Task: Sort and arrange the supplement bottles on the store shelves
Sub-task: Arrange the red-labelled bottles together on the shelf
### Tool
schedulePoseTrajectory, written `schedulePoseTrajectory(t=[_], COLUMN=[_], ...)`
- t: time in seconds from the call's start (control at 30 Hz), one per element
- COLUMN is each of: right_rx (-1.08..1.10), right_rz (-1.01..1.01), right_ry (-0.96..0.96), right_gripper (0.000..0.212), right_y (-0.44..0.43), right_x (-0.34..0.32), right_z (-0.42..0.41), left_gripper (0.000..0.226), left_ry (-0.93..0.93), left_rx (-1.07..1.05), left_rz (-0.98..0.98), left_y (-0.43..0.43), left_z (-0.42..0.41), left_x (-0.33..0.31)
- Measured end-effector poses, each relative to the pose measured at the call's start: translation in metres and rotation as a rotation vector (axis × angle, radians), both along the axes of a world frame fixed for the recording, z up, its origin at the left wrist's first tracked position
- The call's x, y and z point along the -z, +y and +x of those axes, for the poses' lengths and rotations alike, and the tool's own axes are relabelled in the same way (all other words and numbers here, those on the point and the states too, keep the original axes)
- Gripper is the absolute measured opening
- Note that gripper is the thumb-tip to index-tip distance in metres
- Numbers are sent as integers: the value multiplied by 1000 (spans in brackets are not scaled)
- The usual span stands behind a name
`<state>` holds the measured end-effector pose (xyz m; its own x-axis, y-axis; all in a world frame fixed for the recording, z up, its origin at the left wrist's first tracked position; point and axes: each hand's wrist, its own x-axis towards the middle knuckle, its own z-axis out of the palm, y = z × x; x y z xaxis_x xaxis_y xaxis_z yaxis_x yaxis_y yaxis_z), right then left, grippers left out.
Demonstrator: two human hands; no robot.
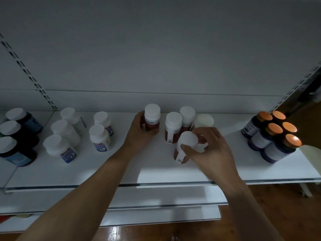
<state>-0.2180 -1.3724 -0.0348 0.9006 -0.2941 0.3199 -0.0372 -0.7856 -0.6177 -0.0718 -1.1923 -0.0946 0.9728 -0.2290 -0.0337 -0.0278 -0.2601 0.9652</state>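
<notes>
Gripping a red bottle [152, 120], left hand [139, 132] fingers curl; right hand [211, 150] pinches another bottle [184, 148].

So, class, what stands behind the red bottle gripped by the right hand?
Behind the held red bottle, gripped by the right hand, stand two white-capped red bottles. A cream-lidded container is partly covered by the fingers; its lower body is hidden.

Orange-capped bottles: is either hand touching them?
No, the left hand and right hand grip red bottles; the orange-capped bottles stand apart at right.
</notes>
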Motion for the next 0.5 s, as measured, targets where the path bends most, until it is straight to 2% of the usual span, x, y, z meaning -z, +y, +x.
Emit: schedulePoseTrajectory(t=[0.1,0.17,0.23,0.3,0.37,0.5], right_rx=[24,25,6,-35,-94,-235], right_rz=[178,322,455,544,571,522], right_ry=[78,89,79,55,30,-69], right_gripper=[38,35,31,29,33,48], right_y=[3,5,11,19,30,56], right_x=[-2,-6,-14,-23,-33,-46], right_z=[-6,-9,-12,-16,-21,-36], left_gripper=[66,53,41,49,64,54], left_ry=[25,3,-6,-29,-54,-98], left_rx=[-104,-132,-50,101,207,153], left_rz=[10,-9,-57,-57,-39,-123], left_y=[15,21,25,25,21,14], left_z=[-34,-67,-100,-126,-142,-151], left_x=[-8,-17,-26,-35,-45,-61])
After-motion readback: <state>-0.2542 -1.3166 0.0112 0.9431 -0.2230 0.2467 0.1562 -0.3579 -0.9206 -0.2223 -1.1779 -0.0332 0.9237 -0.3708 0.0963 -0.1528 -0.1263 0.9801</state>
